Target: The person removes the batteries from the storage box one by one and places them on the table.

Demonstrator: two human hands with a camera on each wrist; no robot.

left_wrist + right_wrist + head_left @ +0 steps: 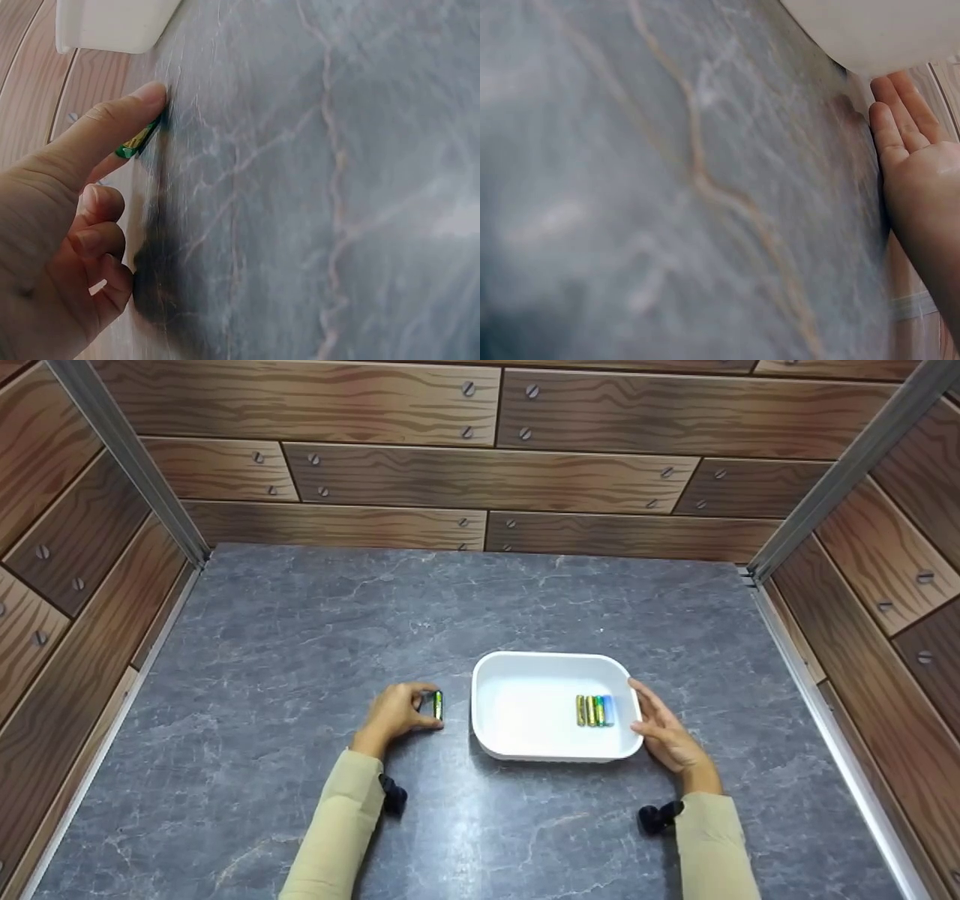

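Between thumb and index finger, my left hand [395, 711] pinches a green and yellow battery [438, 706] at its two ends, low over the tabletop. In the left wrist view, part of the battery [136, 141] shows behind the thumb, and the other fingers are curled. A white rectangular plastic container [525, 705] stands to the right of that hand. Inside it, near its right end, several batteries [591, 711] lie side by side, gold, green and blue. My right hand [670, 737] touches the container's right end with fairly straight fingers, its thumb at the rim.
The grey marbled tabletop [337, 615] is bounded by wood-patterned panels [390, 472] at the back and both sides. Metal strips [825, 735] run along the side edges. A small black wrist camera [394, 795] sits on the left wrist, another [658, 817] on the right.
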